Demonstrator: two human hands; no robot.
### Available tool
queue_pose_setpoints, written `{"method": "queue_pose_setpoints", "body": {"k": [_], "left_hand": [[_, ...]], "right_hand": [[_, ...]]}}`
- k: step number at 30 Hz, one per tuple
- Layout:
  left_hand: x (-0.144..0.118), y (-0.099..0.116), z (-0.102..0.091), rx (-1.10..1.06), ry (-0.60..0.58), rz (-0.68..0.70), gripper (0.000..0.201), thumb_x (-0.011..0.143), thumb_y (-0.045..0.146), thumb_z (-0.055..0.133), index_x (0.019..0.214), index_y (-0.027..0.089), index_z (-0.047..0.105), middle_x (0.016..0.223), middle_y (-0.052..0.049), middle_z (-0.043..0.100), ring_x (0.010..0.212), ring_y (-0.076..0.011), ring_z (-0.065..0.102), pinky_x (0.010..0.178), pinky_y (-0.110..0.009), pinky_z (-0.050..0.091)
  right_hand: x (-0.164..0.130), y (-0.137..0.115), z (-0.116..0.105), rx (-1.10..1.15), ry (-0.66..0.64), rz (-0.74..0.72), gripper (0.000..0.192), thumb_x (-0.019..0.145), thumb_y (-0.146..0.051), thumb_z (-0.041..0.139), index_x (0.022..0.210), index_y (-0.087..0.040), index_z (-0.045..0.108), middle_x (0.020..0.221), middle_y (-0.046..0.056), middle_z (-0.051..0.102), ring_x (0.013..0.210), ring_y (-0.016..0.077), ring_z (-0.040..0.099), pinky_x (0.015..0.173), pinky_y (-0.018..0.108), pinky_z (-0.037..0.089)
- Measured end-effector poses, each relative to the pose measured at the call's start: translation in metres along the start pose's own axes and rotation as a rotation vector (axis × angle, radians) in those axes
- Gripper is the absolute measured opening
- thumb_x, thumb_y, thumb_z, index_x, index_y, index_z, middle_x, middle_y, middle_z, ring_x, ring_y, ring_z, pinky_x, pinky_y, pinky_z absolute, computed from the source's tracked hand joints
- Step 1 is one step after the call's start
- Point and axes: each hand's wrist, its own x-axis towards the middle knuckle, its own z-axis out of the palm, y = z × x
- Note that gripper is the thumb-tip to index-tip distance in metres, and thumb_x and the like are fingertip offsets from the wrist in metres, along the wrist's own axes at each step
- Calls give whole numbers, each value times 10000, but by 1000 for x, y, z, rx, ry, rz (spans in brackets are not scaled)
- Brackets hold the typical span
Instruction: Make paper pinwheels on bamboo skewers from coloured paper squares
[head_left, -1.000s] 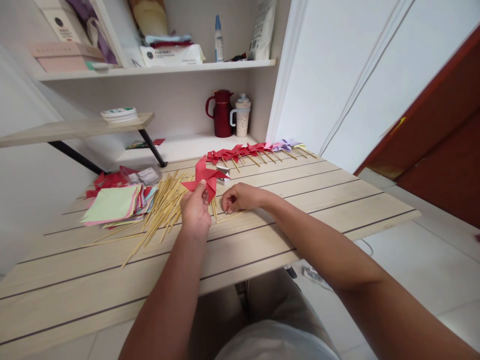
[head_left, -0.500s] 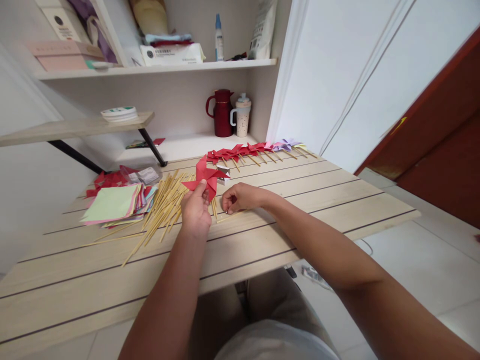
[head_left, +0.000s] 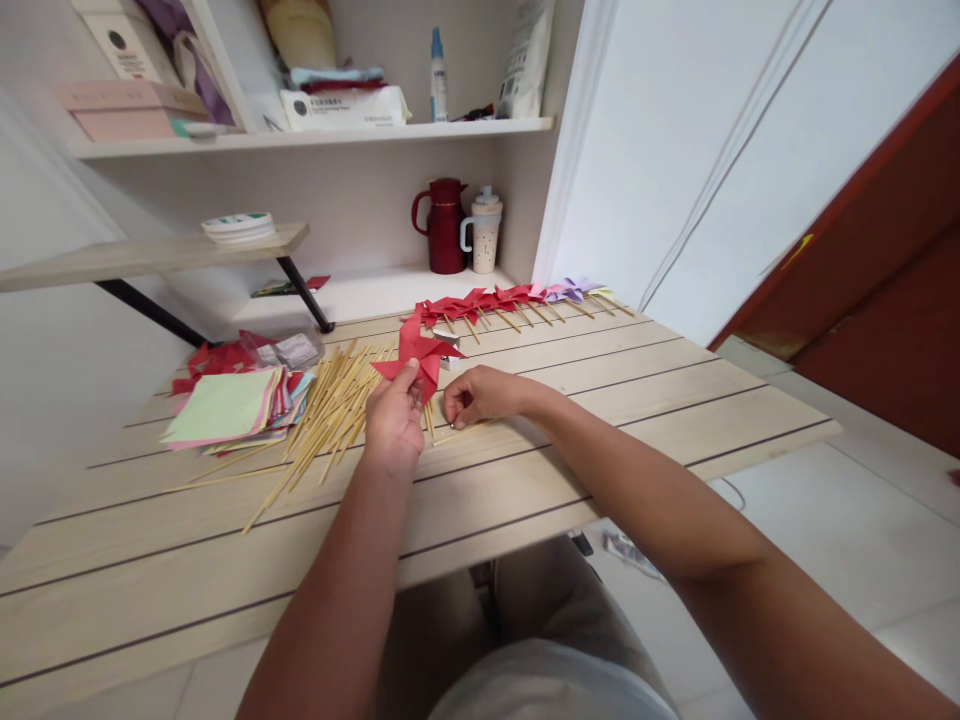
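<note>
My left hand (head_left: 395, 405) pinches a red paper pinwheel (head_left: 418, 358) between thumb and fingers, raised a little above the table. My right hand (head_left: 480, 394) is closed, its fingertips down at the tabletop near the end of a loose wooden stick (head_left: 459, 434). A tiny pale speck shows at those fingertips, too small to name. Partly hidden behind the pinwheel is a small open box (head_left: 448, 342). To the left of my left hand lies a loose heap of wooden sticks (head_left: 322, 410).
A stack of coloured paper squares (head_left: 225, 408) lies left of the sticks. Along the back edge runs a row of pinwheels on sticks (head_left: 517, 298), red, pink and purple. Behind stand a red jug (head_left: 445, 228) and a lidded cup (head_left: 486, 235). A raised shelf (head_left: 142, 256) overhangs the left.
My left hand has shifted slightly right and down with the red pinwheel, bringing it nearer my right hand. The right hand has stayed almost still.
</note>
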Motion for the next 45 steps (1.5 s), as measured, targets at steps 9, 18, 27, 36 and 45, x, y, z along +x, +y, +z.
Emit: {"method": "queue_pose_setpoints", "body": {"k": [9,18,27,36,45], "left_hand": [[-4,2,2,12,1,-17,222,833,42,734,683,149,609,605,26,634,522,-56,550,582,-178,448],[-3,1,2,12,-7,-18,203,810,50,762,700,148,622,617,30,641,521,-52,555,599,-175,460],[-2,0,0,19,-10,18,223,806,41,751,672,147,608,586,27,628,509,-55,549,563,-170,451],[-2,-5,0,43,-23,164,136,764,55,759,687,131,677,647,-5,689,561,-73,605,605,-191,495],[-2,-11,-2,188,-98,377,158,696,220,811,829,145,773,865,-69,791,761,-168,710,769,-307,563]], "right_hand": [[0,0,0,7,-9,-7,119,675,-143,768,789,-169,749,704,-25,682,654,112,588,614,214,440],[2,-1,3,-1,8,0,94,661,-147,761,749,-178,753,674,-34,681,616,107,561,602,223,420],[-7,-9,-11,128,187,-58,73,669,-208,774,731,-175,756,680,-19,690,644,122,577,657,256,437],[-35,-23,-40,325,518,-165,168,671,-289,837,726,-178,724,748,5,699,717,142,592,727,305,454],[-25,-34,-23,393,583,-322,156,735,-315,826,751,-199,722,800,15,685,754,163,611,774,343,490]]}}
